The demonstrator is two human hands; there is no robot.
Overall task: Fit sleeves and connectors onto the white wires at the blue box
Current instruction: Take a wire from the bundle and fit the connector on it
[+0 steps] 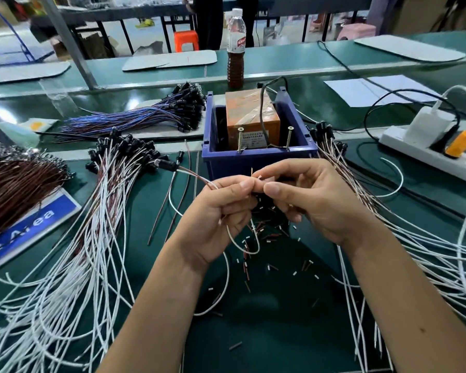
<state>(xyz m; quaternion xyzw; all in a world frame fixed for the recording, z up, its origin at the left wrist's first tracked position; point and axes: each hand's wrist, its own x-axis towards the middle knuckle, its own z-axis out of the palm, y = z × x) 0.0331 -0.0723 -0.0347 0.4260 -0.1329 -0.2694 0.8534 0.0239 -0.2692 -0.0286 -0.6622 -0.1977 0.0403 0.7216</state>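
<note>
With my left hand (221, 203) pinching the white wire (242, 246) just before the blue box (258, 160) and my right hand (301, 195) pinching its bared tip, I could fray the strands, or drop the sleeve among the loose sleeves (269, 238) below.

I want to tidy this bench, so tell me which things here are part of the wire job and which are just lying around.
Part of the job:
left hand and right hand, pinching a white wire
blue box
white wire bundle
loose sleeves on the mat

Lying about:
drink bottle
power strip
sheet of paper
blue-wire bundle
</note>
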